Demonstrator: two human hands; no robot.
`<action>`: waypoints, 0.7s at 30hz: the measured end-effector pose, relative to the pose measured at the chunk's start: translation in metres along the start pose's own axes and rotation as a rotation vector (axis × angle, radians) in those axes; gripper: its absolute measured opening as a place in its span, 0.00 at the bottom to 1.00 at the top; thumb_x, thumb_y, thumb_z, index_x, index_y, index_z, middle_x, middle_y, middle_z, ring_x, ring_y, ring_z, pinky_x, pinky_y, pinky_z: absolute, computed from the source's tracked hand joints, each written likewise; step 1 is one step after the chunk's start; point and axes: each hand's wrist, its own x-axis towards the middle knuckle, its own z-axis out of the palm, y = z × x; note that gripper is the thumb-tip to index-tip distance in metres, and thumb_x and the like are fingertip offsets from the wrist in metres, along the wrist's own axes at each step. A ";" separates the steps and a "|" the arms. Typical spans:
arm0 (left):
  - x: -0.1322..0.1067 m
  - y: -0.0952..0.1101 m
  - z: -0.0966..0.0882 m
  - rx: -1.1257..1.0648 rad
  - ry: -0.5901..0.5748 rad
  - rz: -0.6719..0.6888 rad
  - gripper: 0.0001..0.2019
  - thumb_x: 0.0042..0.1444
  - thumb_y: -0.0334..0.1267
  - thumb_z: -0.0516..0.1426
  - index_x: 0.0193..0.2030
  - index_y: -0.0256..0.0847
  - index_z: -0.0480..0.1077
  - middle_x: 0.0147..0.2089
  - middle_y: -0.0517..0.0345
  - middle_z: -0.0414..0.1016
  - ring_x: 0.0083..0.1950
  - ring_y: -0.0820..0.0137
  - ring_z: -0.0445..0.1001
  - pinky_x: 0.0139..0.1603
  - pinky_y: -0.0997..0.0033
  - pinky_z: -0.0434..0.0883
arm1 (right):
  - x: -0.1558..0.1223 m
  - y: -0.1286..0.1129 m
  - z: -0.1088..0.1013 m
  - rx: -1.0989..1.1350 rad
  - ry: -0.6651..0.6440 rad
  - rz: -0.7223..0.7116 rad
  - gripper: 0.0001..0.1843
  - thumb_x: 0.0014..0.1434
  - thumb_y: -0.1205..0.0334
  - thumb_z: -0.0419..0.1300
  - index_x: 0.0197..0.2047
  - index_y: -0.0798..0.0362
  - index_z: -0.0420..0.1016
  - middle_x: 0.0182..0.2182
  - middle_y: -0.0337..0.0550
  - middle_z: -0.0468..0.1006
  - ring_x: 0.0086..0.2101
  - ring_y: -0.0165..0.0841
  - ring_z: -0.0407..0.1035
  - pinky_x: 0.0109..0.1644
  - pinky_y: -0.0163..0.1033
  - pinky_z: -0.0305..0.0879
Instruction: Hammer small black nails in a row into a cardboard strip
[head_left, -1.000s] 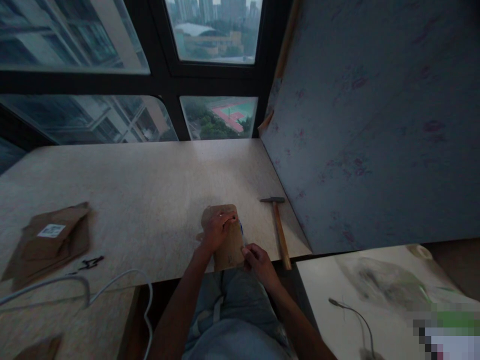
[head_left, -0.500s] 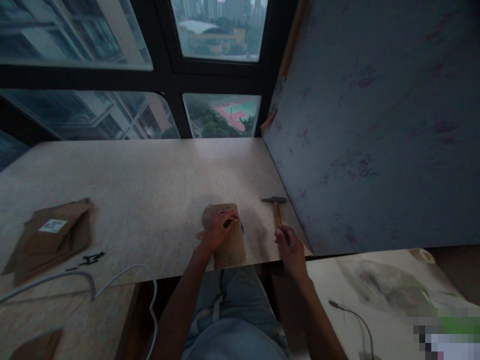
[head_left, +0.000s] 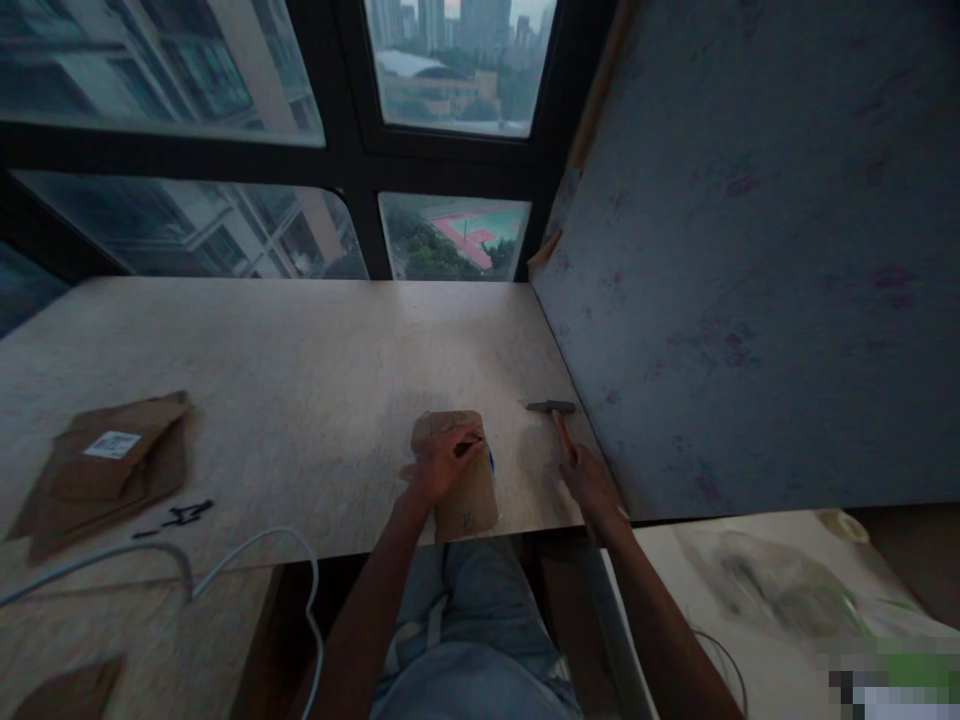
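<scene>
My left hand (head_left: 439,462) rests on a small brown cardboard piece (head_left: 461,480) at the near edge of the wooden table (head_left: 300,380). Its fingers pinch a small dark thing I cannot make out, held against the cardboard. My right hand (head_left: 592,485) lies over the wooden handle of a hammer (head_left: 555,415), fingers curled round it. The hammer's metal head points left, still on the table, close to the blue panel.
A large blue-grey panel (head_left: 750,250) stands upright along the table's right edge. Folded brown cardboard with a white label (head_left: 105,470), small dark bits (head_left: 180,515) and a white cable (head_left: 187,570) lie at the left. Windows run behind the table. A lower surface (head_left: 750,590) sits right.
My right hand left the cardboard piece, moved right to the hammer and closed over its handle. My left hand stayed on the cardboard.
</scene>
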 end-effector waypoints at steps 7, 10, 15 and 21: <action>-0.003 0.000 0.001 -0.009 0.019 -0.002 0.12 0.61 0.40 0.60 0.51 0.46 0.75 0.41 0.55 0.83 0.46 0.62 0.80 0.53 0.56 0.75 | -0.070 -0.027 -0.017 0.342 -0.162 -0.070 0.25 0.63 0.38 0.48 0.52 0.50 0.62 0.19 0.25 0.55 0.13 0.25 0.48 0.15 0.31 0.47; -0.004 -0.003 0.002 0.013 0.041 -0.033 0.14 0.60 0.40 0.60 0.53 0.45 0.75 0.41 0.53 0.82 0.47 0.61 0.79 0.53 0.55 0.75 | -0.098 -0.048 -0.028 0.449 -0.345 -0.186 0.25 0.65 0.39 0.51 0.53 0.50 0.66 0.23 0.30 0.59 0.16 0.26 0.52 0.17 0.32 0.49; -0.003 -0.004 0.002 0.044 0.047 -0.058 0.19 0.58 0.37 0.62 0.57 0.46 0.73 0.39 0.54 0.83 0.50 0.58 0.77 0.54 0.52 0.73 | -0.111 -0.080 -0.043 0.195 -0.378 -0.294 0.23 0.67 0.42 0.52 0.52 0.51 0.73 0.24 0.35 0.63 0.25 0.30 0.59 0.25 0.34 0.53; -0.002 0.000 0.001 0.026 0.056 -0.055 0.22 0.58 0.39 0.62 0.60 0.46 0.70 0.38 0.55 0.84 0.55 0.56 0.75 0.60 0.47 0.67 | -0.098 -0.078 -0.032 0.175 -0.428 -0.272 0.24 0.69 0.40 0.46 0.51 0.51 0.68 0.22 0.32 0.61 0.22 0.30 0.57 0.26 0.35 0.52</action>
